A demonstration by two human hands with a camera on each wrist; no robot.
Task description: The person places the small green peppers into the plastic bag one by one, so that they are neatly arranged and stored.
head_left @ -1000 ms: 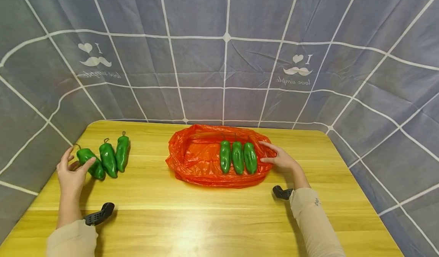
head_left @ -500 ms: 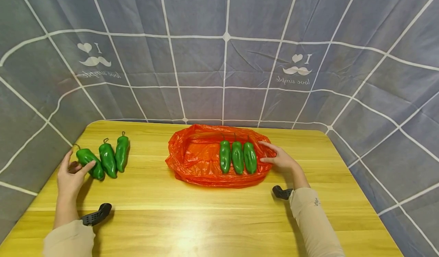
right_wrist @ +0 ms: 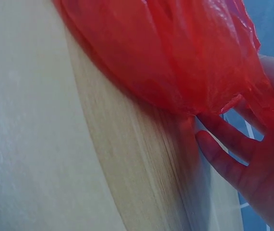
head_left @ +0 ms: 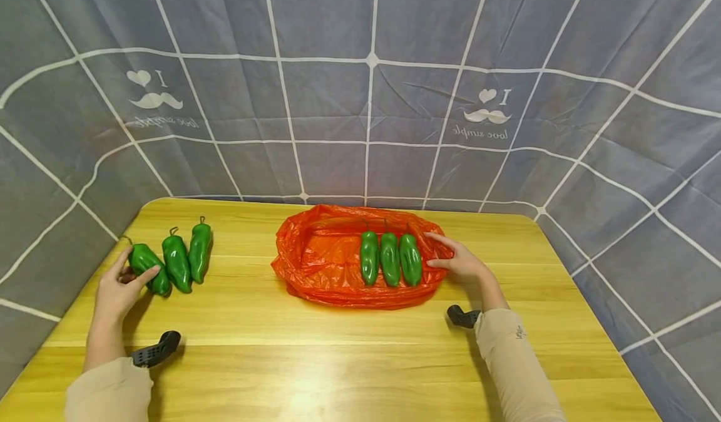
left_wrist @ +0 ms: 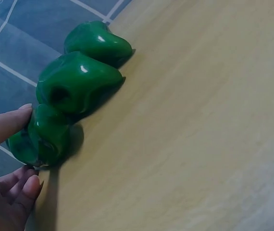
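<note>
Left grip (head_left: pixel 117 292): thumb and fingers around leftmost green pepper (head_left: pixel 148 265), at counter's (head_left: pixel 242 372) left end. Risk: slip, caused by glossy skin. Two neighbouring green peppers (head_left: pixel 177 264) close on its right; sideways swing could knock them. Red plastic bag (head_left: pixel 290 256) at centre, mouth gaping, three green peppers (head_left: pixel 390 259) inside. Thin film may sag over them. Right grip (head_left: pixel 463 263) at bag's right rim; cannot tell if pinching. Tug could drag bag.
</note>
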